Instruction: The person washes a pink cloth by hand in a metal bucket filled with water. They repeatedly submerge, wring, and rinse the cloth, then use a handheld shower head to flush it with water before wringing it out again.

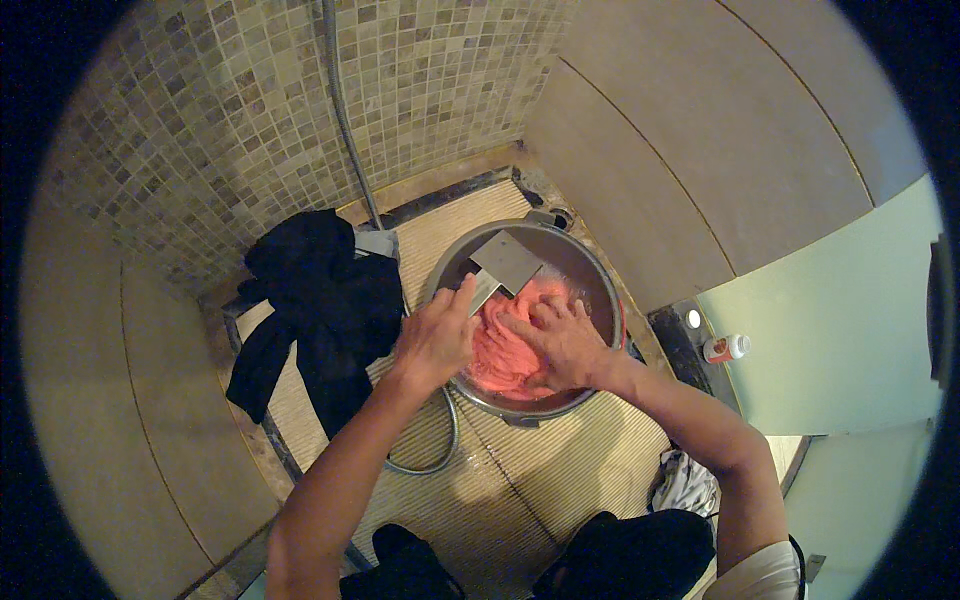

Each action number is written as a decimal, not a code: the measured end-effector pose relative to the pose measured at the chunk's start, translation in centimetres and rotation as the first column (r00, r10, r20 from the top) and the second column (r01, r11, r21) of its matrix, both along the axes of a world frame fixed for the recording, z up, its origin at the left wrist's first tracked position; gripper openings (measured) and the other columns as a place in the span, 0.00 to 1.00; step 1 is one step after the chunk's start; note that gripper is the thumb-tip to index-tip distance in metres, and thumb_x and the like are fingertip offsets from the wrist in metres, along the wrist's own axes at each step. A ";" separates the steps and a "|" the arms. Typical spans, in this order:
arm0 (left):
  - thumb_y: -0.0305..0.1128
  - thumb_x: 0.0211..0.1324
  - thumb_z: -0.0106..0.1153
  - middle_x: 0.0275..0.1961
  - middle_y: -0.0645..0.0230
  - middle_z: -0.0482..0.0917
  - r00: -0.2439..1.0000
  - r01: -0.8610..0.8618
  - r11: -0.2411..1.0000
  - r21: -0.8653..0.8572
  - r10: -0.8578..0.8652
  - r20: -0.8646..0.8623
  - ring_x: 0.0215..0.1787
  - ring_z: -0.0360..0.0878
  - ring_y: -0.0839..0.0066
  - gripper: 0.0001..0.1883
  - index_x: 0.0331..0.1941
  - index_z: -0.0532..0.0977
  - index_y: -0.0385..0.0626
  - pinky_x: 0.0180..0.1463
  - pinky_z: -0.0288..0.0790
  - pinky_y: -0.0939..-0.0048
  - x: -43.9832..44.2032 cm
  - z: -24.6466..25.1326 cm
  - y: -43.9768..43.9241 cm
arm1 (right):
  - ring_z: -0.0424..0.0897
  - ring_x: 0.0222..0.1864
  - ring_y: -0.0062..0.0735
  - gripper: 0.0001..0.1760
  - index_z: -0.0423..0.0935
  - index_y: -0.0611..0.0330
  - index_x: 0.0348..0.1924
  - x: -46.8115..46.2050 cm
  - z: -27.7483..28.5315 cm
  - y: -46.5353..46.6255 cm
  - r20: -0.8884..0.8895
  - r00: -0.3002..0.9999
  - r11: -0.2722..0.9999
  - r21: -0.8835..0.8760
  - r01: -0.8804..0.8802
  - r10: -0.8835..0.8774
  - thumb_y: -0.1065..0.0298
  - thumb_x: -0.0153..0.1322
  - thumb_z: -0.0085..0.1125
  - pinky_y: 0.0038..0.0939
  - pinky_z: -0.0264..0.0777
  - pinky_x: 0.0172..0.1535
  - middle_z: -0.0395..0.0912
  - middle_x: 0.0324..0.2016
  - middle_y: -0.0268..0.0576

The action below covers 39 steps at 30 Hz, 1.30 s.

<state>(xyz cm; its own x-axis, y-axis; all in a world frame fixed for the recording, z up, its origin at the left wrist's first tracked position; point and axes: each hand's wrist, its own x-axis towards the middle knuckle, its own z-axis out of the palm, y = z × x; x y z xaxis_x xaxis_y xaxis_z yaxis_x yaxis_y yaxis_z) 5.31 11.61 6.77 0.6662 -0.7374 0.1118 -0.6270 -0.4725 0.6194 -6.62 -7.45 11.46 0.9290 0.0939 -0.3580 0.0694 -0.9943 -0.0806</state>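
Observation:
A round metal basin (510, 411) stands on the ribbed floor, with wet coral-pink cloth (502, 356) inside it. Over the basin's left side, my left hand (439, 330) holds a flat metal piece (486, 291) against its fingers. That piece meets a square metal plate (508, 259) at the basin's upper part; whether the two are joined I cannot tell. My right hand (566, 341) lies on the pink cloth with its fingers bent; whether it grips a fold is unclear.
Black clothing (322, 300) lies left of the basin, near a metal shower hose (454, 427). A white bottle with a red label (726, 349) and a round white lid (692, 319) are on the right ledge. Patterned cloth (682, 484) lies at lower right. A mosaic wall (450, 82) rises behind.

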 end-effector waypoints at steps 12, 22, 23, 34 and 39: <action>0.36 0.62 0.55 0.46 0.48 0.78 0.997 0.001 1.000 -0.009 0.000 0.080 0.44 0.79 0.45 0.32 0.69 0.60 0.45 0.46 0.75 0.50 -0.2 -0.2 0.0 | 0.76 0.53 0.54 0.52 0.58 0.49 0.70 3.1 -17.6 -5.8 0.214 0.976 0.965 0.260 -0.021 -0.037 0.55 0.56 0.74 0.44 0.73 0.54 0.75 0.50 0.59; 0.38 0.62 0.55 0.46 0.49 0.78 0.997 -0.010 0.999 0.032 0.008 0.077 0.42 0.80 0.47 0.32 0.68 0.61 0.44 0.45 0.75 0.52 0.3 -0.1 0.0 | 0.75 0.54 0.55 0.44 0.66 0.55 0.63 1.9 -0.9 0.5 -0.042 0.899 0.836 0.351 0.423 -0.437 0.54 0.55 0.72 0.47 0.70 0.56 0.74 0.54 0.60; 0.38 0.62 0.56 0.46 0.50 0.78 0.997 -0.030 0.999 0.044 0.027 0.074 0.42 0.80 0.48 0.32 0.68 0.61 0.44 0.45 0.75 0.52 0.7 0.3 0.9 | 0.72 0.57 0.56 0.47 0.64 0.53 0.65 1.9 0.9 1.9 -0.078 0.911 0.834 0.378 0.403 -0.405 0.54 0.55 0.73 0.47 0.69 0.59 0.70 0.57 0.61; 0.36 0.61 0.56 0.44 0.50 0.77 0.995 0.025 1.000 -0.007 -0.025 0.098 0.42 0.79 0.47 0.32 0.68 0.60 0.44 0.44 0.75 0.51 0.0 -0.3 0.4 | 0.78 0.49 0.52 0.31 0.74 0.43 0.57 3.9 -7.9 1.1 0.211 0.978 0.998 0.064 -0.014 0.001 0.59 0.60 0.67 0.52 0.74 0.47 0.76 0.50 0.52; 0.36 0.59 0.57 0.44 0.50 0.78 0.986 0.022 1.000 -0.004 -0.021 0.163 0.40 0.79 0.47 0.33 0.68 0.61 0.45 0.43 0.76 0.51 -0.1 -0.7 -0.2 | 0.84 0.34 0.52 0.15 0.83 0.57 0.39 5.4 -9.7 -0.7 -0.004 0.979 0.977 -0.060 0.204 -0.205 0.61 0.61 0.66 0.45 0.79 0.36 0.84 0.30 0.50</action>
<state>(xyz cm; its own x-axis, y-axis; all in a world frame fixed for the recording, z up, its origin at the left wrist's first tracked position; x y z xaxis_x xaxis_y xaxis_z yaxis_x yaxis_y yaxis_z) 5.17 11.41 6.07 0.6228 -0.7501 0.2222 -0.7297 -0.4545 0.5109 -1.25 -8.12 1.75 0.9226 -0.1195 -0.3668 -0.1366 -0.9904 -0.0210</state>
